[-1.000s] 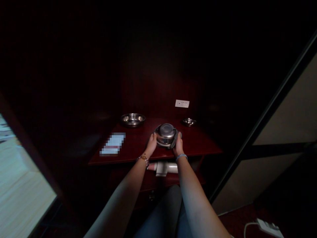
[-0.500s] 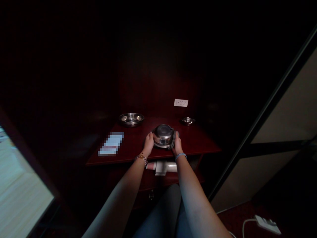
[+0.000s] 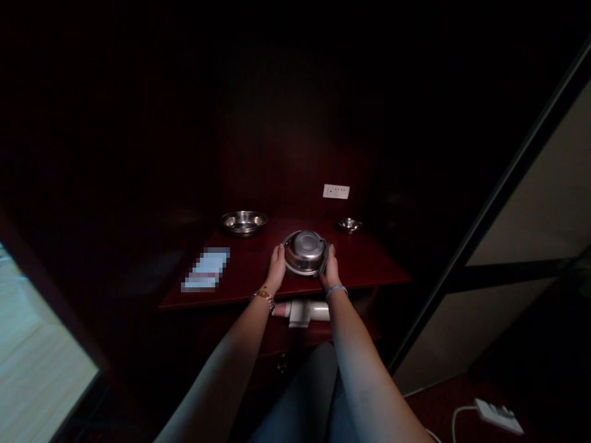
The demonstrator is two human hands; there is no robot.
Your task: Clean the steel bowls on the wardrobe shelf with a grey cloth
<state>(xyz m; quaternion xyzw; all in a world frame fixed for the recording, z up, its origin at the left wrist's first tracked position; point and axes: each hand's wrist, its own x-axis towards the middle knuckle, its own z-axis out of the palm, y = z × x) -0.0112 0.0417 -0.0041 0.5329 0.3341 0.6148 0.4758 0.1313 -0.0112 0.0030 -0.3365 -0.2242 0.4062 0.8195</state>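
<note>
An upturned shiny steel bowl (image 3: pixel 305 251) is between my hands, just over or on the front part of the dark red desktop (image 3: pixel 258 280). My left hand (image 3: pixel 277 269) grips its left rim, thumb up along the side. My right hand (image 3: pixel 331 269) closes on the right side, with a dark grey cloth (image 3: pixel 322 263) pinched between palm and bowl. Part of a rim shows beneath the bowl. Whether the bowl touches the desktop, I cannot tell. My fingers underneath are hidden.
A wide steel basin (image 3: pixel 244 223) stands at the back left, a small steel dish (image 3: pixel 349 226) at the back right. A blurred-out flat item (image 3: pixel 206 269) lies on the left. Below is a shelf with a white and pink cylinder (image 3: pixel 318 311). A wall socket (image 3: pixel 336 191) is behind.
The bowl has turned or tilted slightly in my hands, and more of the rim shows at its left. Both hands keep their grip in nearly the same place.
</note>
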